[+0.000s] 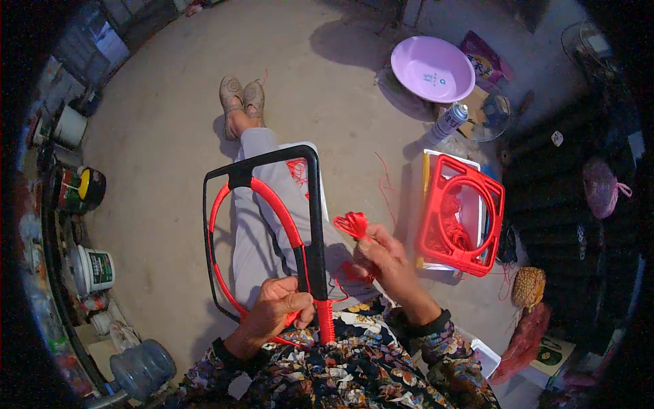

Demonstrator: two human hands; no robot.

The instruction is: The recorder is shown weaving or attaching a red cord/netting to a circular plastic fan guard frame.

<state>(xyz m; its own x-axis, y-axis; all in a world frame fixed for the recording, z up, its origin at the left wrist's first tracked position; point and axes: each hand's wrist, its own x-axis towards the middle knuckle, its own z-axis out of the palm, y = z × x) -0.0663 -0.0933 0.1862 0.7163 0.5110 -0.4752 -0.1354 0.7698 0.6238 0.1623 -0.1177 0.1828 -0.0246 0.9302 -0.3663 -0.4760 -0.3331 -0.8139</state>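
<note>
- While the person sits on the grey concrete floor with legs stretched out, a black square metal frame holding a red-wrapped ring is propped upright on the lap
- The left hand is closed around the lower part of the frame, where the red-wrapped ring meets the black upright bar
- A short stretch of that bar just beside the left hand is already covered in red cord winding
- The right hand is pinched shut on a small bundle of red cord, held just to the right of the frame; a strand is seen running from it down toward the wound part
- A finished red-wrapped square frame with an inner ring is leaned on a white flat box to the right, near the right hand
- A pink round plastic basin and a white spray can are set on the floor farther off, well apart from both hands
- Beige shoes are worn on the crossed feet
- White and dark paint tubs are lined along the left edge
</note>
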